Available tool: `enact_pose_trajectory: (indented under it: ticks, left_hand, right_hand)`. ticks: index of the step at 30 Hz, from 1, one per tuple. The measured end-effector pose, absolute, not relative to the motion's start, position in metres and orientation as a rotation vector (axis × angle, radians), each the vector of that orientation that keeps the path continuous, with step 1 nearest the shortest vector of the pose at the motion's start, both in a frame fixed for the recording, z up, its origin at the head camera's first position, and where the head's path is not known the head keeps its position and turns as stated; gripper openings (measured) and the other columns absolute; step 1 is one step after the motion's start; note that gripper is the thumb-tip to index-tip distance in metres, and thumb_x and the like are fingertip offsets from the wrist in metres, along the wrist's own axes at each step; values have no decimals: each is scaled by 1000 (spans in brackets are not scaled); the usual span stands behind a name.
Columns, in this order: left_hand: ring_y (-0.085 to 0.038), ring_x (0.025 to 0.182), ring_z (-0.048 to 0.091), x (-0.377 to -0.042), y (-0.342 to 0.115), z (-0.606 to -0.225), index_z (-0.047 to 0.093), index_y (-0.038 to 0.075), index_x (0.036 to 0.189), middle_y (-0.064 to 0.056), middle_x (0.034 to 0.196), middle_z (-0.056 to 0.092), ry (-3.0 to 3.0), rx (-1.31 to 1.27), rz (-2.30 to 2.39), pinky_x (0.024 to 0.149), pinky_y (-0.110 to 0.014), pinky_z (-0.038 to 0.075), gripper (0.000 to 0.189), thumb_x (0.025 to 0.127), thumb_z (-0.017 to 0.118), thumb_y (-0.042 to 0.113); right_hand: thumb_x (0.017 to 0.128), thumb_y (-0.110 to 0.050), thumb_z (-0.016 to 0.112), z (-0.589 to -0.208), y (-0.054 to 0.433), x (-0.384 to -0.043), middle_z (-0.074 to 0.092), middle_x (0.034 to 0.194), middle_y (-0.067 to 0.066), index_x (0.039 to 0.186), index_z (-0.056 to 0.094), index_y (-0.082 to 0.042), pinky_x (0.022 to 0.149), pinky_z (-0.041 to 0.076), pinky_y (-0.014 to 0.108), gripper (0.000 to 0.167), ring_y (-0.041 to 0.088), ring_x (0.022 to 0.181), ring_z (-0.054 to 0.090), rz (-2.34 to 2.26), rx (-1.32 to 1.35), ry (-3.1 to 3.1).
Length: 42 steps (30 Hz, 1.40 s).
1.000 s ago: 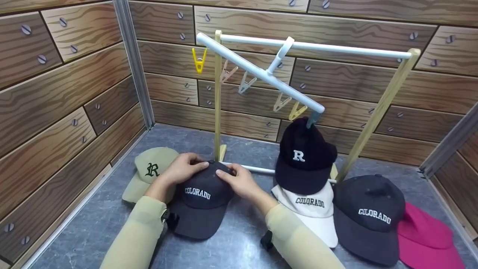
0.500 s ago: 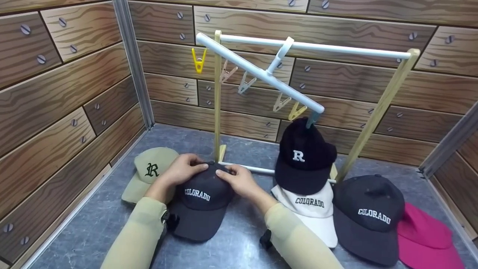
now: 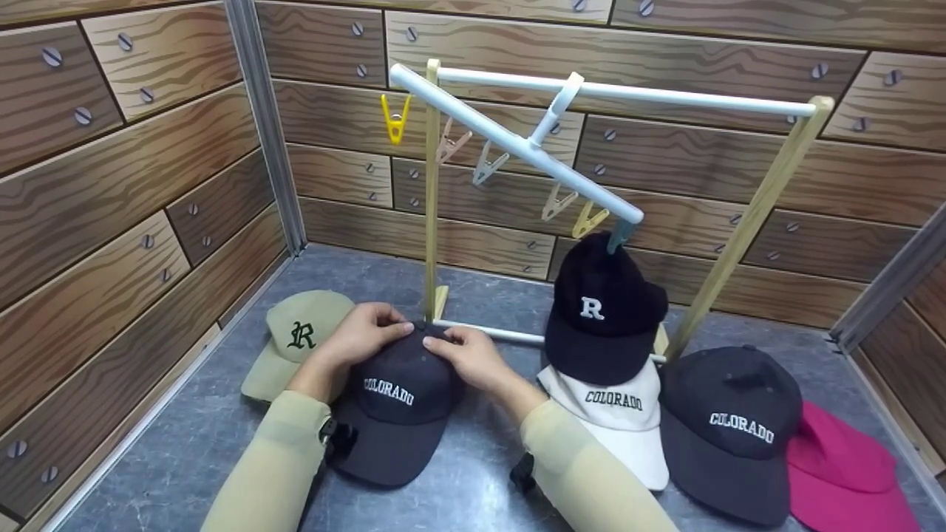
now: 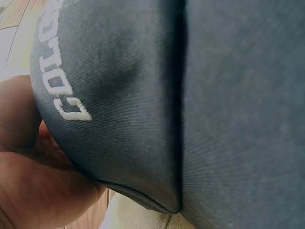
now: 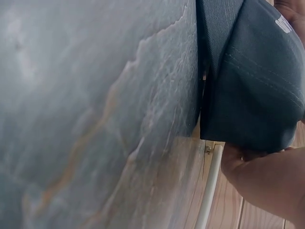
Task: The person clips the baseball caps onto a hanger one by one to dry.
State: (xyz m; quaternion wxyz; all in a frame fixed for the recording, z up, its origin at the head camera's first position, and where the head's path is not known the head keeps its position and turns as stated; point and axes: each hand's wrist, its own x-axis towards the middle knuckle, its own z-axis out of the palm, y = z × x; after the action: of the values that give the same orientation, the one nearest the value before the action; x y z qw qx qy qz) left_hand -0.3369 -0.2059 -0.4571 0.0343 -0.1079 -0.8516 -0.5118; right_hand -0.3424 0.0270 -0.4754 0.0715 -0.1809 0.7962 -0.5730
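Note:
Both hands grip a dark charcoal baseball cap [image 3: 403, 414] with white COLORADO lettering, by the top of its crown. In the head view my left hand [image 3: 362, 336] has its thumb on the crown's left side, its fingers behind. My right hand [image 3: 473, 355] mirrors it on the right, thumb tip close to the top. The brim points toward me. Dark cap cloth [image 4: 119, 95] fills most of the left wrist view, and in the right wrist view the cap's side [image 5: 257, 90] stands just off the grey tabletop. Beside my left hand lies a khaki cap [image 3: 295, 332] with a dark R.
A rack [image 3: 432, 222] carries a slanted white hanger bar [image 3: 517, 144] with several clips, including a yellow clip [image 3: 396, 122]. One clip holds a black R cap [image 3: 602, 325] over a white cap [image 3: 613, 406]. Another dark COLORADO cap [image 3: 732, 421] and a magenta cap [image 3: 842, 473] lie right.
The held cap has shifted slightly toward me, and its brim has swung a little left. My right thumb has moved slightly left. The rack and other caps look the same.

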Motion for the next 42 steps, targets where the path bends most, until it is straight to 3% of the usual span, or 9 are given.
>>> enact_pose_trajectory:
  ticks: [9, 16, 26, 42]
  left_hand:
    - [-16, 84, 63, -334, -204, -455, 77, -1, 101, -6, 94, 73, -2621, -336, -1598, 77, -31, 51, 18, 107, 75, 17]
    - [-15, 78, 60, -334, -203, -453, 74, 2, 98, -1, 87, 68, -2603, -350, -1616, 72, -30, 49, 16, 108, 72, 14]
    - [-11, 69, 56, -333, -199, -449, 71, 0, 98, 3, 78, 61, -2569, -389, -1640, 66, -27, 46, 16, 108, 72, 13]
    - [-10, 67, 57, -329, -195, -443, 68, 2, 98, 2, 78, 62, -2479, -422, -1896, 61, -25, 48, 18, 110, 70, 15]
  right_hand:
    - [104, -28, 77, -473, 26, -341, 70, 83, -5, 94, 76, -5, 71, 51, 25, 25, 11, 78, 64, -1782, -512, 2263]
    - [109, -28, 71, -469, 28, -339, 73, 89, -3, 105, 78, -3, 75, 55, 27, 26, 12, 82, 68, -1813, -480, 2182]
    - [109, -25, 71, -469, 30, -340, 69, 82, -5, 100, 78, -3, 69, 52, 24, 24, 10, 75, 65, -1907, -456, 2151]
    - [108, -19, 71, -460, 37, -339, 68, 78, -4, 90, 74, -8, 66, 52, 24, 21, 9, 71, 64, -1996, -468, 2064]
